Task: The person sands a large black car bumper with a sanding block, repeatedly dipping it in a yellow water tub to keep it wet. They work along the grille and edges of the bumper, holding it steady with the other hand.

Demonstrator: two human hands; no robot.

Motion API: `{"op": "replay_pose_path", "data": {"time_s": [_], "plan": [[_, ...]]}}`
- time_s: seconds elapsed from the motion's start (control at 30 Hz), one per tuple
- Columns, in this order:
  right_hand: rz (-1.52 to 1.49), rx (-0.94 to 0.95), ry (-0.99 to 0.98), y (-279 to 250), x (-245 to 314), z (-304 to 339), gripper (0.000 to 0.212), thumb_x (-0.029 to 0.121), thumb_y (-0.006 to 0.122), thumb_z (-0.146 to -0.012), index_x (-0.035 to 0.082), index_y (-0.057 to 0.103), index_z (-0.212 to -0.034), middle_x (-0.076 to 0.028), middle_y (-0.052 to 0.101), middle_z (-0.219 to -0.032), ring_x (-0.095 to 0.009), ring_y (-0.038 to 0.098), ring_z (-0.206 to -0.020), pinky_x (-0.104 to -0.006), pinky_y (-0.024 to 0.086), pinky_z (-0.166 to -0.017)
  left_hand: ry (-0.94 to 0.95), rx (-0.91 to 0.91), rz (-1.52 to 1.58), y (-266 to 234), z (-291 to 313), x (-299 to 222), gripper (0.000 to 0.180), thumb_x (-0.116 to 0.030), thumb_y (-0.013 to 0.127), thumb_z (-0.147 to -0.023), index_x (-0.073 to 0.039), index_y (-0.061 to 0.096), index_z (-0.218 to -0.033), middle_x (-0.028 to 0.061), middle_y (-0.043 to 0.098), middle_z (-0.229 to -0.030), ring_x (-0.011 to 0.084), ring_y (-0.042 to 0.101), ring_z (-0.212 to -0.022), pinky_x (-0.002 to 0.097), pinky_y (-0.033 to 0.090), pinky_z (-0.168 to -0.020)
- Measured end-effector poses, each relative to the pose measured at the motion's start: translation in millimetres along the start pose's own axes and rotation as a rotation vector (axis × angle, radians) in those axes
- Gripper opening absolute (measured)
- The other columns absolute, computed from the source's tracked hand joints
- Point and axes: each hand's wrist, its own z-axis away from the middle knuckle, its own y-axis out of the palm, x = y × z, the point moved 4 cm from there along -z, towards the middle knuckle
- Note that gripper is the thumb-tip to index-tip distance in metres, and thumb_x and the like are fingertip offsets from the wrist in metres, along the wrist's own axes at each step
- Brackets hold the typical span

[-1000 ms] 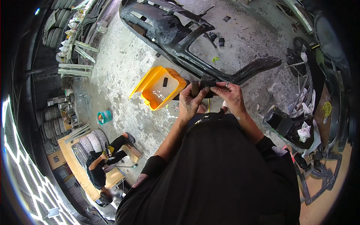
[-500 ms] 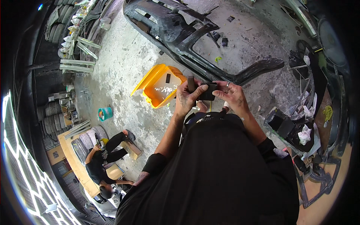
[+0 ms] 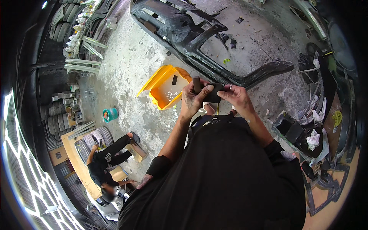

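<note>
Over stained concrete floor (image 3: pixel 142 65), left hand (image 3: pixel 193 100), right hand (image 3: pixel 239 99) pinching dark strip (image 3: pixel 210 93).

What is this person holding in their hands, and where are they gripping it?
A small dark flat piece, held by both hands: the left hand grips its left end with the thumb on top, and the right hand pinches its right end. What it is cannot be told.

We find few packages here: a cardboard box (image 3: pixel 57 155) — brown, squarish, with a dark label patch on its face — stands at the far left by the stacked tyres (its print too small to make out). We see no signs or screens.
</note>
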Motion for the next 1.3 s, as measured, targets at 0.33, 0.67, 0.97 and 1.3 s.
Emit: {"op": "replay_pose_path", "data": {"time_s": [0.33, 0.67, 0.97, 1.3], "plan": [[0.246, 0.036, 0.056, -0.4, -6.3, 3.9, 0.033, 0.027, 0.081, -0.097, -0.005, 0.075, -0.100, -0.005, 0.077, -0.091, -0.006, 0.066, -0.084, -0.0242, 0.054, -0.078, -0.029, -0.055, 0.011, -4.3, 1.5, 2.5, 0.024, -0.020, 0.082, -0.096, -0.003, 0.068, -0.104, -0.0003, 0.071, -0.086, 0.0070, 0.064, -0.078, 0.0247, 0.053, -0.071], [0.837, 0.243, -0.309, 8.4, 8.6, 8.6, 0.025, 0.019, 0.078, -0.095, -0.005, 0.074, -0.094, -0.022, 0.069, -0.075, -0.017, 0.076, -0.075, -0.0412, 0.054, -0.062, 0.344, 0.195, -0.373, -19.5, -10.1, -27.1, 0.038, -0.017, 0.087, -0.085, 0.005, 0.073, -0.113, 0.0115, 0.067, -0.095, 0.0255, 0.067, -0.099, 0.0353, 0.052, -0.085], [0.550, 0.165, -0.169, -1.4, -4.0, -1.4, 0.024, 0.007, 0.078, -0.095, -0.006, 0.074, -0.114, -0.010, 0.079, -0.098, -0.011, 0.072, -0.090, -0.0270, 0.057, -0.080, 0.193, 0.041, -0.182, -11.1, 3.1, 13.7, 0.022, -0.009, 0.080, -0.092, 0.004, 0.062, -0.090, 0.0158, 0.061, -0.094, 0.0236, 0.063, -0.086, 0.0368, 0.050, -0.074], [0.785, 0.225, -0.299, 1.3, 19.9, 3.9, 0.020, 0.001, 0.076, -0.094, -0.005, 0.074, -0.113, -0.013, 0.079, -0.096, -0.011, 0.072, -0.088, -0.0304, 0.057, -0.078, 0.462, 0.323, -0.316, -5.9, 7.4, 5.6, 0.026, -0.017, 0.079, -0.094, 0.004, 0.064, -0.096, 0.0166, 0.060, -0.090, 0.0363, 0.062, -0.085, 0.0432, 0.050, -0.074]]}}
